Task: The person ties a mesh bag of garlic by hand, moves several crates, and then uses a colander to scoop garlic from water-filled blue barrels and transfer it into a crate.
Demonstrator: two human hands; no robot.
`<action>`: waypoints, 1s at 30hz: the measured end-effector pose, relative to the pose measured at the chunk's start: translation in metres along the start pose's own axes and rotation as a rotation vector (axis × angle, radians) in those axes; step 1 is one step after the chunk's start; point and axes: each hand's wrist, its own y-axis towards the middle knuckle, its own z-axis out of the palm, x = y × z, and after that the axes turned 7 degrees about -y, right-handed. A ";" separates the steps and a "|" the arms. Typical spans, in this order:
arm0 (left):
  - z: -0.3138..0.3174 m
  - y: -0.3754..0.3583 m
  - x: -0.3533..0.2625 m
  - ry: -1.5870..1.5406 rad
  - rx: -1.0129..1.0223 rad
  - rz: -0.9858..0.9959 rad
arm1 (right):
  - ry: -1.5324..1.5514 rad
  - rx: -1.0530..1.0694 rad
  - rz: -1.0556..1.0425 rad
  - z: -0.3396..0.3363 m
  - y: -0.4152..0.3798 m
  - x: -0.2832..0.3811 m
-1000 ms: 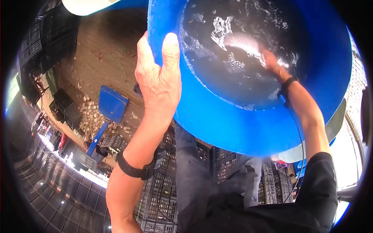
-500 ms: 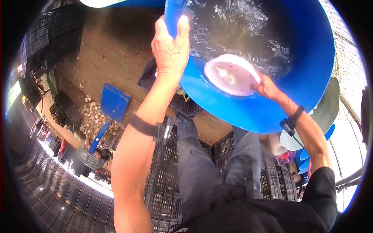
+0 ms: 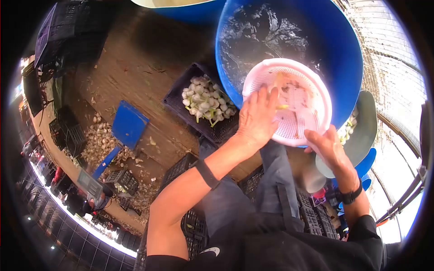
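Pink colander raised higher, round, finely perforated, brown-flecked

I'm holding a pink strainer, round and shallow, its plastic pierced all over with small holes. Its hollow faces up at me — brownish bits cling to the base, with a yellowish piece (too blurred to name) among them. It overlaps the near side of the blue tub — dark, rippled water shows beyond it.
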 end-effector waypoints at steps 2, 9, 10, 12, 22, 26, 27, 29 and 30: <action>0.000 -0.005 -0.002 -0.004 0.048 -0.050 | 0.019 -0.019 0.002 0.016 -0.016 0.004; -0.041 -0.051 0.007 -0.242 -0.178 -0.165 | 0.210 -0.023 -0.020 0.093 -0.025 0.001; -0.053 -0.063 0.004 -0.281 -0.262 -0.167 | 0.203 -0.036 -0.056 0.106 -0.022 0.001; -0.079 -0.091 0.003 -0.598 -0.447 -0.362 | 0.133 -0.069 -0.155 0.118 -0.017 -0.003; -0.019 -0.136 0.181 -0.071 -0.459 -0.827 | -0.173 -0.493 -0.290 0.022 0.009 -0.009; -0.027 -0.065 0.157 -0.415 -0.513 -0.707 | -0.646 -0.776 -0.379 -0.060 0.083 -0.044; -0.057 -0.009 0.117 -0.749 -0.640 -0.634 | -0.797 -0.890 -0.523 -0.095 0.134 -0.064; -0.067 0.044 0.084 -0.467 -0.613 -0.437 | -1.032 -0.871 -0.336 -0.111 0.175 -0.060; -0.066 0.064 0.084 -0.391 -0.592 -0.366 | -1.029 -0.869 -0.325 -0.125 0.196 -0.071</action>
